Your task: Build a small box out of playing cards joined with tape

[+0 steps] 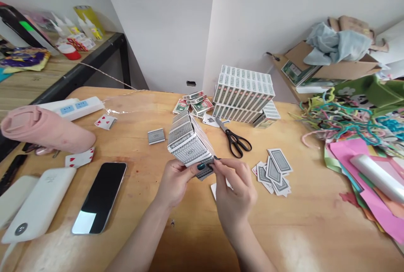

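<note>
In the head view, a wooden table (pixel 299 238) is seen strewn with things: black scissors (pixel 235 141) just behind the hands, loose cards (pixel 274 172) to the right, a stacked block of card boxes (pixel 243 93) farther back, and a phone (pixel 100 196) lying face up to the left beside a white power bank (pixel 39 207). A folded card structure (pixel 188 139) is held above the table's middle. Its near end is pinched by the left hand (pixel 175 179) from below, thumb on top, while its lower corner is gripped between the fingertips of the right hand (pixel 235 194). Both forearms are raised from the near edge.
</note>
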Demonstrator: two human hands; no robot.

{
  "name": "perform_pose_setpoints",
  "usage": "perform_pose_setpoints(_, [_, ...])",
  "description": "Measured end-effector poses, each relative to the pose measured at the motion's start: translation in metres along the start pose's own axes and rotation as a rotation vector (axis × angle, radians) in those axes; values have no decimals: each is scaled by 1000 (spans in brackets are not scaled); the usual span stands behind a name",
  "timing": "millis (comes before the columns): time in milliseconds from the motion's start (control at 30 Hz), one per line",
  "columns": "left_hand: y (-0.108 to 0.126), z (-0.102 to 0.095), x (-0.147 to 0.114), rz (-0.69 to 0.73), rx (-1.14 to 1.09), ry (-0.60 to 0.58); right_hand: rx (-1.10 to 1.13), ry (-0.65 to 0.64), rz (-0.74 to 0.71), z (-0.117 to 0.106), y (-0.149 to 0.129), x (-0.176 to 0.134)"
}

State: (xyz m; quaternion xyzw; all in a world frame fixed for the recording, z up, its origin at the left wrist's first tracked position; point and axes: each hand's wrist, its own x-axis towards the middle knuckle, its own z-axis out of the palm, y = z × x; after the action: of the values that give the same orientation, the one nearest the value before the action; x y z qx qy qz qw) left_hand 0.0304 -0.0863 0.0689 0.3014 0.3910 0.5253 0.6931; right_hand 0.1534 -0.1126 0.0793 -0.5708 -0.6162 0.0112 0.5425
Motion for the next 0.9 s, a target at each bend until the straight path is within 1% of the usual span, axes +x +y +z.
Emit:
perform_pose_setpoints(67, [-2,2,-2,-1,20,13,-89,33,-88,3,-2,-7])
perform_pose_setpoints(100, [-3,3,-3,8,31,20,-122,37,-109,4,-3,-10])
perform_pose_setpoints(200, [-10,9,-7,79,35,67,-167,43,-111,8,-6,-12])
perform_pose_setpoints(300, [-20,17,-11,154,39,136,-159,61,-59,10,-8,-9])
perform_pose_setpoints(433, [-28,24,-13,247,151,193,-112,61,30,9,-11,-3])
perform_pose_setpoints(500, [-28,26,-13,284,196,195,-95,42,75,8,-11,-1])
perform_pose_setpoints(667, [-26,23,-13,311,267,191,-98,-1,185,5,-11,0])
perform_pose_setpoints(900, [-27,18,-13,339,327,170,-75,-54,238,7,-9,-2])
